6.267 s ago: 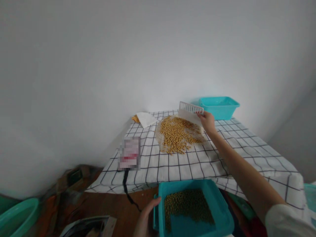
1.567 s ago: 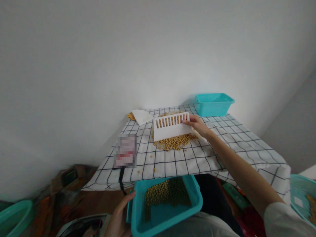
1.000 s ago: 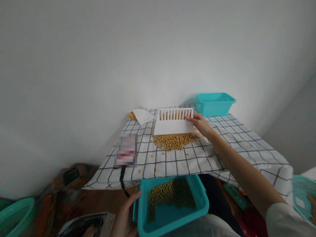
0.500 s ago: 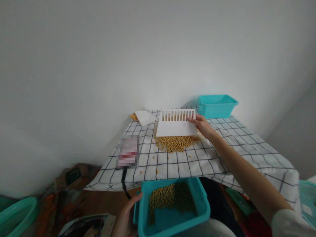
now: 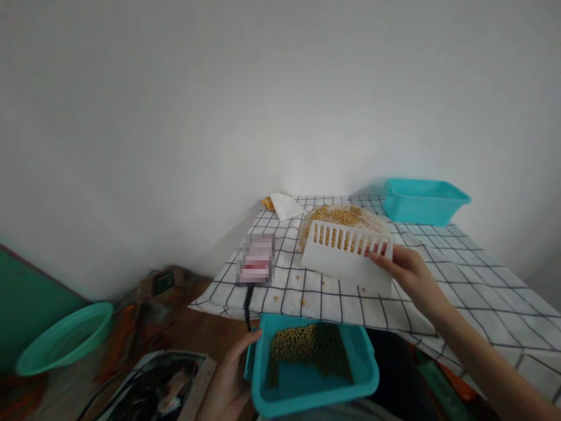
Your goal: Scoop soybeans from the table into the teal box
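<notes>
My right hand point(image 5: 409, 272) grips the right end of a white slotted plastic scraper point(image 5: 342, 269), thumb in front and fingers behind. The scraper stands tilted on the checked cloth, its row of slots along the top edge. Behind it lies a heap of yellow soybeans point(image 5: 344, 215) on a clear plastic sheet point(image 5: 374, 221), partly hidden by the scraper. Below the table edge, my left hand point(image 5: 230, 374) holds the left rim of a turquoise plastic bin point(image 5: 315, 403). Yellow beans point(image 5: 291, 342) and darker green beans point(image 5: 331, 351) lie inside it, toward its far side.
A second turquoise bin point(image 5: 423, 207) stands at the table's back right. A white cloth point(image 5: 286, 206) lies at the back left, and a blurred-out device point(image 5: 255, 260) with a black strap near the left edge. A few loose beans dot the cloth. On the floor sits a green basin point(image 5: 65, 339).
My right hand has drawn the scraper from over the soybeans toward me, uncovering the heap behind it. The view has turned slightly left. My left hand still holds the bin.
</notes>
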`<state>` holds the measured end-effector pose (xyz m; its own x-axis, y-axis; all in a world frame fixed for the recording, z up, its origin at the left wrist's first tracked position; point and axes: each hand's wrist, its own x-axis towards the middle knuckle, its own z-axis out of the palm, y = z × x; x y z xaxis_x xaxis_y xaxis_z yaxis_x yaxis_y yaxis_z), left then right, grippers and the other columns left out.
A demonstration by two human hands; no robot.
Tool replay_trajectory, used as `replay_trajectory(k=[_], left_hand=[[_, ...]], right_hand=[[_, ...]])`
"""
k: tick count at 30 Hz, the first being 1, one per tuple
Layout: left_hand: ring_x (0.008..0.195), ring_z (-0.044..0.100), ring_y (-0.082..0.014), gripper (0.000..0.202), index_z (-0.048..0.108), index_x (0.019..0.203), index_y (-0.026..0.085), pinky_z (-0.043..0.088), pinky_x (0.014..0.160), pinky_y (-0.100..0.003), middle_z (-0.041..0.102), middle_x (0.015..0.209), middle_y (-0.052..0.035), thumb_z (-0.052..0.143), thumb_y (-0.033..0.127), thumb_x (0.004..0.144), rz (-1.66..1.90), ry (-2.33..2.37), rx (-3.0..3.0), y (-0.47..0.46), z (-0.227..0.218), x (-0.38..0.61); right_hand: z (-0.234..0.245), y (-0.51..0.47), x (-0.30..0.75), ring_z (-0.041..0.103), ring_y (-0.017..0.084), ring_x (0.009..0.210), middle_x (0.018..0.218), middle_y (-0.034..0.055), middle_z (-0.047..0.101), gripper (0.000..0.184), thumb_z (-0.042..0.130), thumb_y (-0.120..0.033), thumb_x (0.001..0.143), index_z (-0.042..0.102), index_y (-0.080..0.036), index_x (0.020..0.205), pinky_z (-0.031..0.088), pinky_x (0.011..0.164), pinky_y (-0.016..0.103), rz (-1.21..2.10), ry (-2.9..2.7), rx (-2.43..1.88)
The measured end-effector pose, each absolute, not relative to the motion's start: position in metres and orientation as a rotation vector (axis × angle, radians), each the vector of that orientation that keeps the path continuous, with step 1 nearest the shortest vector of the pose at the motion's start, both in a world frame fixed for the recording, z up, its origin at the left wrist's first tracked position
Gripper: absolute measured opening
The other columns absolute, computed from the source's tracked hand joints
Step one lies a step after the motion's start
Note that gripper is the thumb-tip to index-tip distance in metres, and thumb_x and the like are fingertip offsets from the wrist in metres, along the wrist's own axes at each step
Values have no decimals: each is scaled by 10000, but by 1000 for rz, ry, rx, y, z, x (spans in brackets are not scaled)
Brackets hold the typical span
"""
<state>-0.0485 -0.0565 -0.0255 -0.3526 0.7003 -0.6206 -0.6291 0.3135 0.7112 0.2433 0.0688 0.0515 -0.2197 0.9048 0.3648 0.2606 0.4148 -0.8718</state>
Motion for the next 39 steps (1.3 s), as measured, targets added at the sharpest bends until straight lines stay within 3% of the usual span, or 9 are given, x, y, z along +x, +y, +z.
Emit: replay_trajectory(k=[4, 11, 20, 28, 34, 39], left_hand=[[537, 731, -244, 120, 736, 598, 127, 610, 665, -362, 755, 503, -59, 685, 135, 706, 1351, 1249, 81, -57, -26, -51], [794, 755, -269, 65, 757, 707, 138, 590, 772, -356, 813, 691, -64, 751, 146, 642, 1364, 1203, 63, -62, -17, -47], [569, 725, -207, 21, 746, 622, 136, 588, 697, -308, 785, 579, -34, 742, 137, 643, 1393, 1165, 105, -60, -27, -52], [624, 741, -228, 38, 748, 667, 133, 587, 694, -321, 787, 595, -46, 722, 158, 680, 1359, 1173, 99, -62, -27, -52], [528, 709, -182, 64, 740, 649, 148, 572, 586, -264, 772, 561, -21, 703, 130, 698, 1373, 1198, 102, -61, -28, -52], [458, 674, -165, 121, 723, 570, 157, 541, 493, -239, 739, 488, -13, 711, 130, 687, 1346, 1214, 110, -61, -25, -46]], right_hand=[[40, 38, 235, 566, 170, 506, 583, 20, 647, 348, 542, -450, 868, 714, -166, 765, 406, 459, 257, 599, -1817, -1150], [33, 22, 221, 631, 209, 539, 599, 10, 671, 332, 534, -436, 867, 714, -195, 726, 447, 470, 269, 406, -1778, -1152], [30, 33, 201, 677, 235, 648, 714, 28, 729, 296, 516, -396, 890, 720, -200, 801, 494, 565, 290, 521, -1878, -1046], [28, 27, 197, 702, 270, 880, 969, 47, 756, 239, 545, -373, 888, 747, -268, 963, 533, 762, 364, 676, -1961, -889], [36, 11, 211, 706, 234, 801, 905, 21, 759, 226, 540, -361, 891, 749, -329, 969, 550, 690, 329, 807, -2003, -806], [23, 1, 253, 708, 295, 802, 848, 37, 762, 137, 660, -393, 786, 771, -323, 826, 567, 718, 405, 603, -1645, -1013]])
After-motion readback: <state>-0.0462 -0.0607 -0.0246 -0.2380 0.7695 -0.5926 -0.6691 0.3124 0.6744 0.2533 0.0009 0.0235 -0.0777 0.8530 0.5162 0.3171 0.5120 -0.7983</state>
